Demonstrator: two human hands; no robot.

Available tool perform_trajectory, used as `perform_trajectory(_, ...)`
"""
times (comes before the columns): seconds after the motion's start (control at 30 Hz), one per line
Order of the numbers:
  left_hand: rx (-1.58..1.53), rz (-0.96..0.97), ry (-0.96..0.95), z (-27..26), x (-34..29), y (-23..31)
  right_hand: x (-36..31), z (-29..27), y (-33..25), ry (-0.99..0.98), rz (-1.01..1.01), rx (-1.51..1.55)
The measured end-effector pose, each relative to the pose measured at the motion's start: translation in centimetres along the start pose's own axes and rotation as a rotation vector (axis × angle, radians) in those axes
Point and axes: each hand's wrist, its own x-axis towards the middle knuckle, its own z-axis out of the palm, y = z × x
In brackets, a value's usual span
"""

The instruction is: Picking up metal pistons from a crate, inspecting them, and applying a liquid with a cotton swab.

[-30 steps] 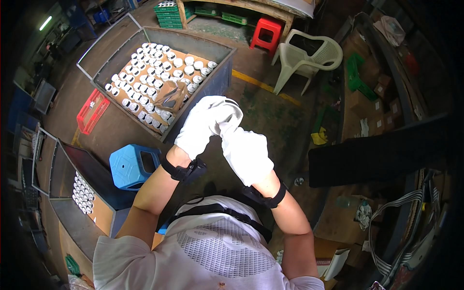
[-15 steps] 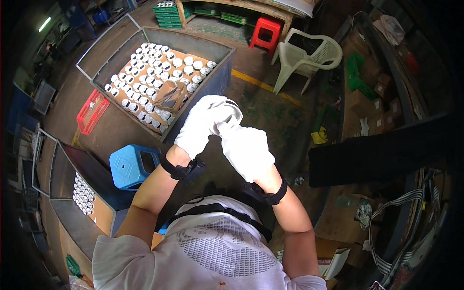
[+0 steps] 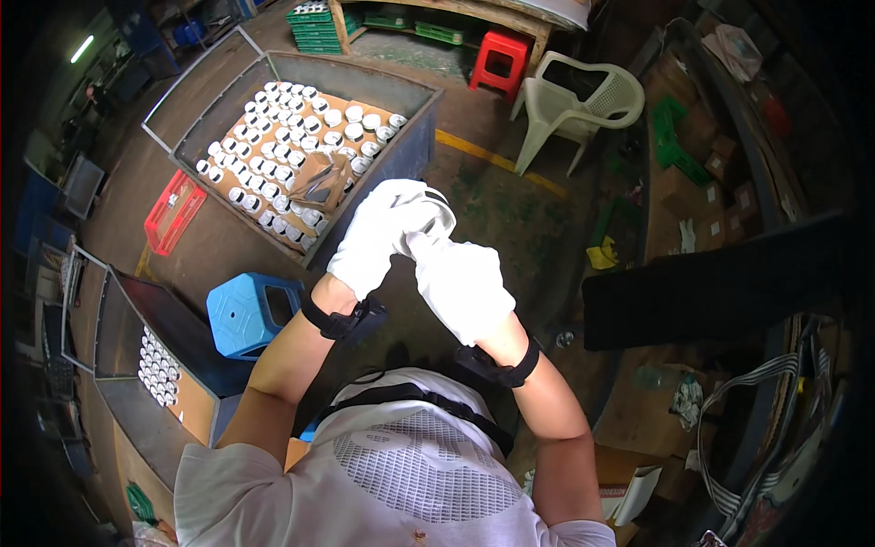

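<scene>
Both my hands wear white gloves and meet in front of my chest. My left hand (image 3: pixel 378 228) is closed around a shiny, pale round part (image 3: pixel 444 208) with a dark curved band, mostly hidden by the glove. Pressed against its lower side is my right hand (image 3: pixel 463 284), with fingers curled in; whether it grips that part or something smaller is hidden. Beyond the hands, many white round pieces with dark slots (image 3: pixel 283 137) stand in rows on brown cardboard inside a grey metal bin (image 3: pixel 387 87). A crumpled brown paper piece (image 3: pixel 321 180) lies on them.
A second bin (image 3: pixel 150 392) with similar pieces stands left, beside a blue stool (image 3: pixel 239 314). A red crate (image 3: pixel 175 211) leans by the large bin. Farther off are a red stool (image 3: pixel 499 62) and a pale plastic chair (image 3: pixel 574 114). A dark board (image 3: pixel 711 296) juts in from the right.
My hands stay joined in nearly the same place, with the right hand shifted very slightly left. The pieces in the bins look unchanged.
</scene>
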Motion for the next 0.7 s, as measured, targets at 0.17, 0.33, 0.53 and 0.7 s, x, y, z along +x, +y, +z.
perform_trajectory(0.17, -0.002, -0.049, -0.007, 0.2, -0.3, 0.1, -0.3, -0.1, -0.2, -0.008, -0.021, 0.075)
perform_trajectory(0.33, 0.041, 0.012, -0.01, -0.1, -0.2, 0.3, -0.5, -0.1, -1.7, -0.041, 0.038, -0.118)
perform_trajectory(0.53, 0.032, 0.031, 0.0, -0.7, 0.1, -0.3, -0.4, 0.4, -1.4, -0.038, 0.035, -0.095)
perform_trajectory(0.7, -0.014, 0.013, -0.014, -0.4, 0.1, -0.3, -0.1, 0.0, -0.4, -0.002, -0.008, 0.127)
